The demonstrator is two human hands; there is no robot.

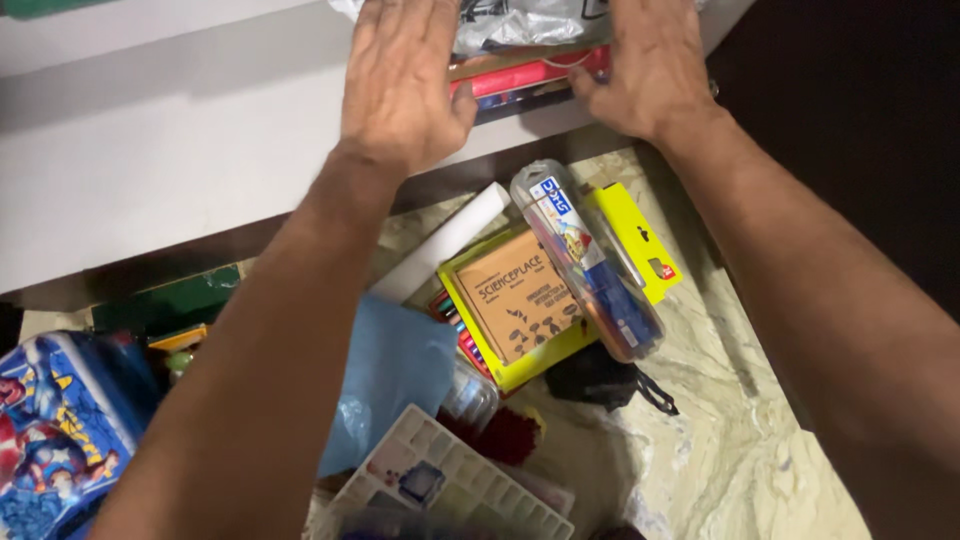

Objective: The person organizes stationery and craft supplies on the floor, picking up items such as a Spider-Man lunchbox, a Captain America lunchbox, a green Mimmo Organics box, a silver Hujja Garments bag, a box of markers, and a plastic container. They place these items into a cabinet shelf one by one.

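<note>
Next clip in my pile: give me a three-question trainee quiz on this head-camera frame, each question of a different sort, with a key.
1. True or false: the left hand and the right hand both reach up to the stack of items on the white shelf.
2. What lies across the brown booklet on the marble floor? A) a clear plastic case B) a red mug C) a pair of scissors
3. Fill in: the white paint palette lies near the ____ edge of the view.

Key
1. True: one hand is at each side of the stack.
2. A: the clear plastic case, with blue contents.
3. Bottom.
</note>
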